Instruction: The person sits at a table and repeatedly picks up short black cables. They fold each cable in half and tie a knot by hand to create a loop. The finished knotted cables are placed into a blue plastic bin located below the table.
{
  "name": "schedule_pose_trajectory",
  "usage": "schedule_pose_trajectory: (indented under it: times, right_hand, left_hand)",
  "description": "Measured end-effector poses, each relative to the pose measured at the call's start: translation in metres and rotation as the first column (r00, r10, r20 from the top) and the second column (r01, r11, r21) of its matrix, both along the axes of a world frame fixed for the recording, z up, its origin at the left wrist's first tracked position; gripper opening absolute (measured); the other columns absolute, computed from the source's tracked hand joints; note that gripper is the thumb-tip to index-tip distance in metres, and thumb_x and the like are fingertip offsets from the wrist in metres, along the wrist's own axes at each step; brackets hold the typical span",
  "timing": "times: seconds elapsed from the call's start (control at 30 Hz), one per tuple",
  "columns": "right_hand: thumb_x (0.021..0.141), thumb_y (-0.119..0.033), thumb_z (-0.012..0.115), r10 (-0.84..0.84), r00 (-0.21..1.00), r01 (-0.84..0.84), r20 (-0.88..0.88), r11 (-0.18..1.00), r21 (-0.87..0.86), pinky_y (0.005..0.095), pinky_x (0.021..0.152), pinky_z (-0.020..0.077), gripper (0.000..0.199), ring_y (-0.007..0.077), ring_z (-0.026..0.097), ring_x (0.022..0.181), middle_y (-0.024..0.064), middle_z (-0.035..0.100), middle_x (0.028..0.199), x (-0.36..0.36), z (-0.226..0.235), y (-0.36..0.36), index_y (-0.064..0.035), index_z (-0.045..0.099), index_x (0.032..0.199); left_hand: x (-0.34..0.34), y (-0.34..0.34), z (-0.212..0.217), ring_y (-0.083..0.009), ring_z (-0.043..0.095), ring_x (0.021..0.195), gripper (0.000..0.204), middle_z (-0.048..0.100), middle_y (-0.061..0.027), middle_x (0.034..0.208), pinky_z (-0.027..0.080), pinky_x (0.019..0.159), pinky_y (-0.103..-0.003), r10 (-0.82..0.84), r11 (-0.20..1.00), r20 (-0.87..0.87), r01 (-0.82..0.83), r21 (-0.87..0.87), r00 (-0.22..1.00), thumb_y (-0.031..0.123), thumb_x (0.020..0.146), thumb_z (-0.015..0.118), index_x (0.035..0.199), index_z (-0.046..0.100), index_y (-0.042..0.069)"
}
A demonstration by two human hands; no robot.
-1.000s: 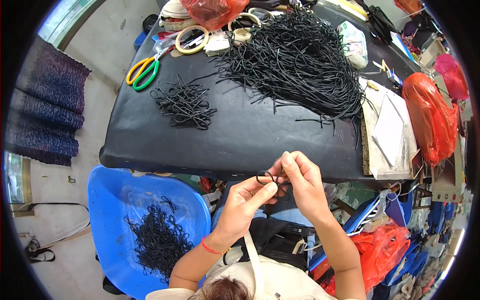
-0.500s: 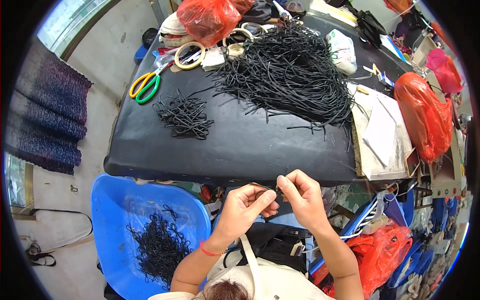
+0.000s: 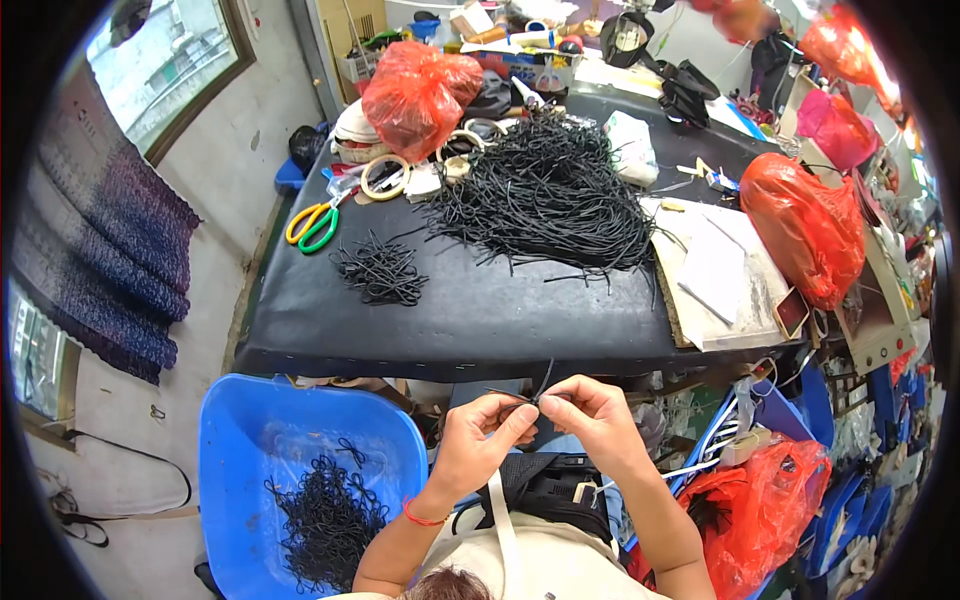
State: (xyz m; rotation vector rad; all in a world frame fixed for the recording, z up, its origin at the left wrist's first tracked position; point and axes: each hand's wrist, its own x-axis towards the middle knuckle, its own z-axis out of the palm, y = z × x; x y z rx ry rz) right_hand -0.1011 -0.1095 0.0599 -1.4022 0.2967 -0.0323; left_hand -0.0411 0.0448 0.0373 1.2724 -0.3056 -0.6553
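At lower left, a blue tub (image 3: 240, 450) holds looped dark cords (image 3: 330, 525); one dropped there could get lost among them. At lower centre, below the worktop (image 3: 480, 335), the left hand's (image 3: 482, 437) fingers pinch a thin black cord (image 3: 546, 377), which a slack grip might release. The right hand's (image 3: 597, 418) fingers pinch it alongside; an uneven pull could skew it.
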Motion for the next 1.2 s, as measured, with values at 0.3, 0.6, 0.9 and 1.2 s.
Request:
schedule_pose_trajectory:
  times: [0.3, 0.6, 0.9, 1.2]
  right_hand:
    - [0.085, -0.007, 0.061, 0.069, 0.988, -0.054, 0.141, 0.992, -0.11, 0.0183, 0.06, 0.0405, 0.018, 0.0044, 0.051, 0.071, -0.0004, 0.056, 0.081, -0.024, 0.0, 0.01, 0.0019, 0.061, 0.1]
    - [0.093, -0.027, 0.048, 0.033, 0.999, -0.031, -0.037, 0.999, 0.041, 0.0203, 0.06, 0.04, 0.031, 0.0047, 0.049, 0.066, -0.0016, 0.056, 0.074, -0.009, 0.0, 0.014, 0.0004, 0.059, 0.101]
    - [0.089, -0.019, 0.057, -0.104, 0.992, 0.105, 0.075, 0.994, -0.008, 0.0191, 0.057, 0.0366, 0.019, 0.0035, 0.046, 0.063, -0.0027, 0.054, 0.069, -0.009, -0.016, 0.016, -0.0027, 0.058, 0.08]
    - [0.091, -0.016, 0.053, -0.154, 0.974, 0.169, 0.163, 0.982, -0.081, 0.0193, 0.059, 0.0399, 0.015, 0.0039, 0.049, 0.066, -0.0001, 0.057, 0.077, -0.013, -0.021, 0.03, -0.0013, 0.056, 0.088]
  left_hand:
    - [-0.019, 0.01, 0.012, -0.0074, 0.059, 0.069, 0.02, 0.063, -0.0046, 0.076, 0.049, 0.062, -0.021, -0.012, 0.999, -0.005, 0.012, 0.037, 1.0, 0.017, 0.087, 0.061, 0.092, 0.061, -0.002]
    - [-0.011, 0.017, 0.005, -0.0073, 0.059, 0.074, 0.019, 0.063, -0.0036, 0.081, 0.05, 0.065, -0.021, -0.053, 0.998, 0.008, 0.053, 0.032, 0.999, 0.016, 0.087, 0.06, 0.094, 0.061, -0.002]
    - [-0.011, 0.004, -0.001, -0.0081, 0.059, 0.069, 0.017, 0.061, -0.0039, 0.08, 0.05, 0.062, -0.022, -0.096, 0.994, 0.037, 0.094, 0.051, 0.995, 0.014, 0.088, 0.059, 0.095, 0.059, -0.002]
    - [-0.016, 0.008, -0.002, -0.0059, 0.056, 0.068, 0.02, 0.061, -0.0022, 0.079, 0.048, 0.062, -0.02, -0.05, 0.999, -0.063, 0.05, -0.003, 0.997, 0.019, 0.089, 0.057, 0.093, 0.06, 0.0]
